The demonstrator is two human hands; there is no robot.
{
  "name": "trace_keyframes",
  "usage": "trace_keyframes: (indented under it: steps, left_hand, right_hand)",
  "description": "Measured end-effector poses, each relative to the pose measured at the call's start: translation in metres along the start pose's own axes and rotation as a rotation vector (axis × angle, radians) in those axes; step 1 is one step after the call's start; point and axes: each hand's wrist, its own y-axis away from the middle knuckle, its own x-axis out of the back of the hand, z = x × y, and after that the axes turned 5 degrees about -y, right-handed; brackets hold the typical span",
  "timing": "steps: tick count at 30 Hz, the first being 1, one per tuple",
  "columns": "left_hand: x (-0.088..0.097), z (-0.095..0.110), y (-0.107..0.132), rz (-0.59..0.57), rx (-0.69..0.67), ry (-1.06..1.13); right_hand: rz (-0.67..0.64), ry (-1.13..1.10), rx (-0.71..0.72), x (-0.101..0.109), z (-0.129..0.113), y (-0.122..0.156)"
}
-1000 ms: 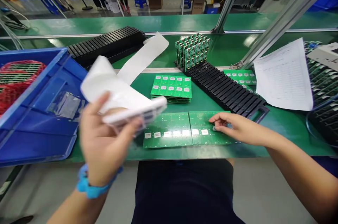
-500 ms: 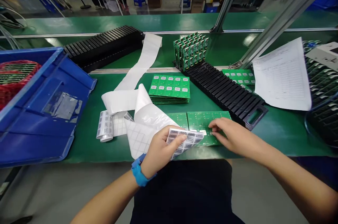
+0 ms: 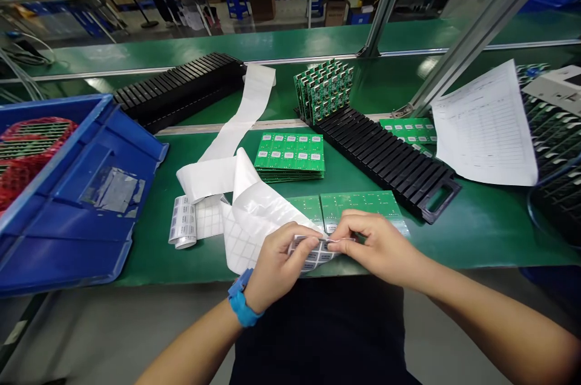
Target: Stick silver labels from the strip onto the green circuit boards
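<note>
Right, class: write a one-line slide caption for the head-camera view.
Left hand holds a label sheet, right hand pinches its edge, above green circuit boards.

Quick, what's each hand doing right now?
Left hand: closed, holding the label sheet.
Right hand: closed, fingertips pinching the same label sheet's edge.

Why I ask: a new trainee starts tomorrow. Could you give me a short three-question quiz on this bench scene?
1. True or false: the left hand and the right hand both pinch the label sheet.
2. The upright boards stand in: A the black rack; B a drawer; C a bucket.
3. Fill in: the blue bin sits on the person's ___ side.
Key: 1 true; 2 A; 3 left.
</note>
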Motion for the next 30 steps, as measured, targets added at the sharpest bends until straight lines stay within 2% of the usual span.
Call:
trace_keyframes:
  steps: [3,5,7,9,12,14,17,19,21,24,30]
  left_hand:
    - [-0.001,0.001,-0.001,0.121,0.02,-0.096]
    - [-0.001,0.001,-0.001,0.154,0.003,-0.124]
    - [-0.001,0.0,-0.001,0.146,-0.042,-0.127]
    - [0.0,0.0,-0.001,0.124,-0.071,-0.136]
    - [0.002,-0.001,-0.001,0.107,-0.033,-0.163]
    - [0.002,-0.003,-0.001,0.112,0.013,-0.184]
    - [0.004,-0.007,-0.001,0.097,0.071,-0.174]
    - [0.005,-0.009,-0.001,0.049,0.093,-0.142]
    - [0.006,-0.01,0.0,-0.011,0.113,-0.111]
    - [0.006,-0.01,0.0,-0.068,0.138,-0.087]
    - [0.005,-0.01,0.001,-0.102,0.178,-0.077]
  right_hand:
    - [-0.046,0.054,0.028,0.002,0.0,0.005]
    - [-0.058,0.086,-0.018,0.005,0.0,0.007]
    - [-0.044,0.079,-0.052,0.007,0.0,0.007]
    - [-0.024,0.081,-0.006,0.008,-0.002,0.005]
    - [-0.019,0.109,0.069,0.014,-0.006,0.002]
    - [0.012,0.08,0.061,0.027,-0.006,0.001]
    - [0.102,0.054,-0.074,0.059,0.002,0.005]
    - [-0.021,0.143,-0.286,0.08,0.013,0.009]
    - [-0.147,0.232,-0.417,0.094,0.025,0.013]
    - [-0.193,0.294,-0.485,0.098,0.036,0.016]
    - [-0.171,0.317,-0.458,0.088,0.04,0.016]
